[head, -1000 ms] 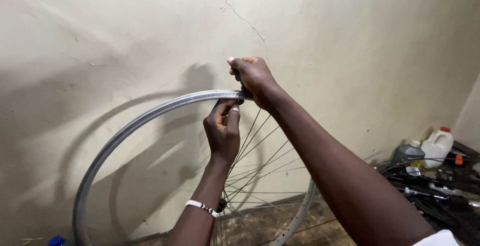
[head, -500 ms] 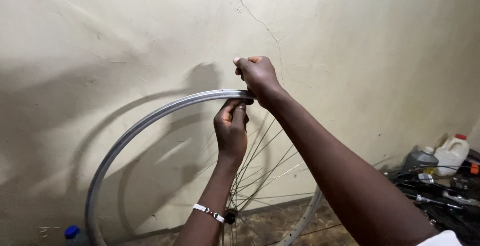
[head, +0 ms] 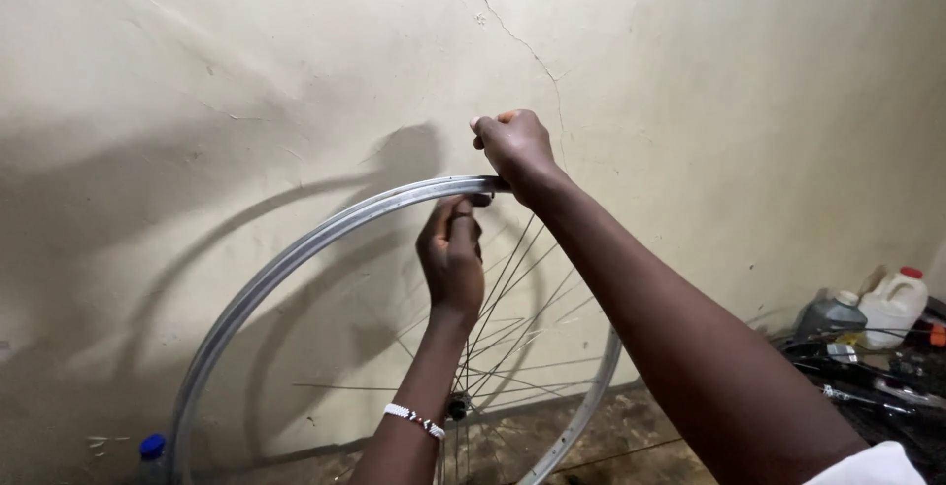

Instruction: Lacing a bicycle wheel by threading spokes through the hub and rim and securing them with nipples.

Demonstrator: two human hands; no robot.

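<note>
A silver bicycle wheel rim (head: 296, 258) with thin spokes (head: 512, 317) stands upright in front of a cracked cream wall. My right hand (head: 514, 145) is closed over the top of the rim, gripping a small tool or part that is mostly hidden. My left hand (head: 451, 253) reaches up from below, inside the rim, with its fingertips pinching a spoke end just under the rim. A white beaded bracelet (head: 414, 419) circles my left wrist. The hub (head: 456, 408) shows behind my left forearm.
A white jug with a red cap (head: 892, 305) and a grey bottle (head: 830, 315) stand on the floor at the right, beside dark bicycle parts and cables (head: 877, 377). A blue bottle cap (head: 152, 446) sits low at the left by the wall.
The view has shifted slightly, so the wheel and hands sit a little lower and further right. My left hand has dropped slightly under the rim. Both hands stay on the wheel.
</note>
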